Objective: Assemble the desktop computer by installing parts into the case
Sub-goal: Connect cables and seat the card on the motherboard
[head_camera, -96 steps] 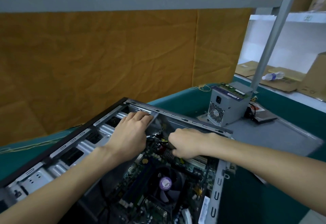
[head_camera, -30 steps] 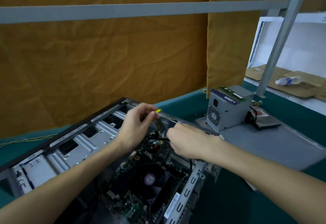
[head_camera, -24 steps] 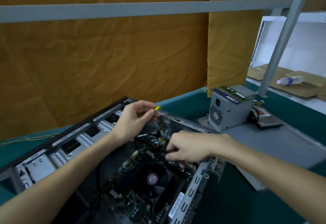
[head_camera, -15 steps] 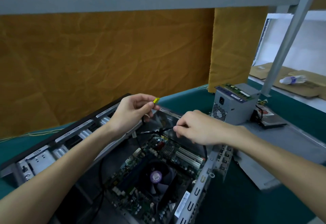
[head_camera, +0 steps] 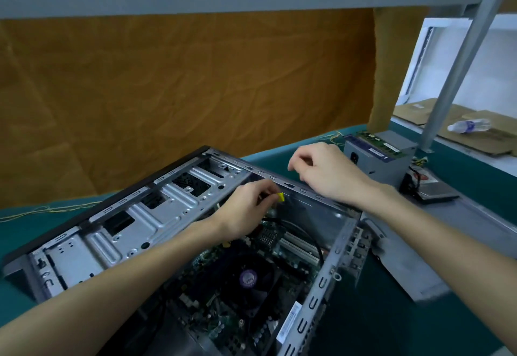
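An open grey computer case (head_camera: 156, 215) lies on the teal table with its motherboard (head_camera: 229, 294) and a black CPU fan (head_camera: 247, 278) exposed. My left hand (head_camera: 246, 213) reaches into the case and pinches a small yellow connector (head_camera: 280, 196) on a black cable (head_camera: 305, 235) that loops over the board. My right hand (head_camera: 327, 173) hovers above the case's far rim with its fingers loosely curled and nothing visible in them.
A grey power supply (head_camera: 377, 159) with a green memory stick (head_camera: 382, 144) on top stands at the back right, beside a dark drive (head_camera: 430, 190). A grey side panel (head_camera: 436, 243) lies right of the case. A slanted metal post (head_camera: 461, 56) and a plastic bottle (head_camera: 468, 125) are behind.
My right hand has let go of the black cable and risen to the far rim of the case. My left hand has lowered the yellow connector into the case.
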Demonstrator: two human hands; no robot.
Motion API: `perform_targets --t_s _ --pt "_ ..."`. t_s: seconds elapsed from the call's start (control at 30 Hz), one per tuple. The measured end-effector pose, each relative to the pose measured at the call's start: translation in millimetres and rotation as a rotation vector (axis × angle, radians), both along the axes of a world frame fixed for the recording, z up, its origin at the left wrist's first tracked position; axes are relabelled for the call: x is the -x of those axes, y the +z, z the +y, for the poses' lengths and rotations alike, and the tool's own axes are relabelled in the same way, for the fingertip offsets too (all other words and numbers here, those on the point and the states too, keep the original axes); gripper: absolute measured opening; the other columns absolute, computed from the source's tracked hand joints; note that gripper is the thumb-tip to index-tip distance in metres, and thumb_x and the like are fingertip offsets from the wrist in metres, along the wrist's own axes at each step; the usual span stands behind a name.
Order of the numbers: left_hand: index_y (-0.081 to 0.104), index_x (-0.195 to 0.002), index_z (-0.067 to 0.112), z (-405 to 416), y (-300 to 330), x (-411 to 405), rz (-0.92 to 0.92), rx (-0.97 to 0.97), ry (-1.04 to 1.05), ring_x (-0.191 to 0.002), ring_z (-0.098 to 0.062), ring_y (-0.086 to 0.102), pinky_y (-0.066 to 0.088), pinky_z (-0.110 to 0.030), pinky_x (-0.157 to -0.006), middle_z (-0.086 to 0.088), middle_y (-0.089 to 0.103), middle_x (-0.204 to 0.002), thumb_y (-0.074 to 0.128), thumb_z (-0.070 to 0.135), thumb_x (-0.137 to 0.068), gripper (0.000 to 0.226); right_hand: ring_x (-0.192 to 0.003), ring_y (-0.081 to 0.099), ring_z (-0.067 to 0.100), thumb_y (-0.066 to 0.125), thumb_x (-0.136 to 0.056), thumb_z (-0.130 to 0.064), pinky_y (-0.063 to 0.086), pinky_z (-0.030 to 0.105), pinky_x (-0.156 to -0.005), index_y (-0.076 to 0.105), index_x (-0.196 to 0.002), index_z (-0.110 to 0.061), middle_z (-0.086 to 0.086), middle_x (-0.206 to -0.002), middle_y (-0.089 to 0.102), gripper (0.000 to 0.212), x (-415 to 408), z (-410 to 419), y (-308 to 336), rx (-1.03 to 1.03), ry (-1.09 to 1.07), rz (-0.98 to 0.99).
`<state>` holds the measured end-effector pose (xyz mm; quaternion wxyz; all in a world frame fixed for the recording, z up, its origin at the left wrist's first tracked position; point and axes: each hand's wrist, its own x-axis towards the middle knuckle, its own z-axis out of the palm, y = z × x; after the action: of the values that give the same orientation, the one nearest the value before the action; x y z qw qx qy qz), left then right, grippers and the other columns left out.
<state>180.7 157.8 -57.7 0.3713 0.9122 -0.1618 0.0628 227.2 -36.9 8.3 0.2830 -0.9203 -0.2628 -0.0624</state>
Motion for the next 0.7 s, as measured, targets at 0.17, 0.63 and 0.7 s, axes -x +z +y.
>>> perform_targets --t_s 0.17,0.63,0.7 --pt "0.064 -0.103 0.005 -3.3 -11.4 5.7 0.172 0.392 -0.015 -0.089 -0.02 0.066 0.051 -0.033 -0.087 -0.014 0.073 -0.098 0.053 0.014 -0.105 0.015 -0.068 0.062 0.001 0.053 -0.101 -0.018 0.046 0.02 -0.062 0.075 -0.098 -0.022 -0.015 -0.082 0.068 0.023 -15.5 15.1 -22.2 -0.037 0.003 0.134" --pt "0.066 -0.114 0.004 7.1 -2.0 9.4 0.262 0.707 -0.079 -0.101 -0.012 0.065 0.049 -0.021 -0.094 -0.007 0.075 -0.107 0.058 0.012 -0.101 0.017 -0.099 0.065 0.009 0.079 -0.088 -0.02 0.047 0.019 -0.086 0.082 -0.08 -0.016 0.001 -0.102 0.072 0.01 -5.0 -2.8 -27.9 -0.362 0.28 0.277" --pt "0.064 -0.116 0.0 7.6 -1.9 10.3 0.251 0.69 -0.088 -0.107 -0.017 0.065 0.048 -0.028 -0.101 -0.014 0.074 -0.113 0.058 0.012 -0.101 0.02 -0.094 0.066 0.009 0.08 -0.088 -0.031 0.045 0.009 -0.079 0.082 -0.077 -0.02 -0.005 -0.101 0.071 0.016 -5.6 -1.0 -27.2 -0.393 0.287 0.278"
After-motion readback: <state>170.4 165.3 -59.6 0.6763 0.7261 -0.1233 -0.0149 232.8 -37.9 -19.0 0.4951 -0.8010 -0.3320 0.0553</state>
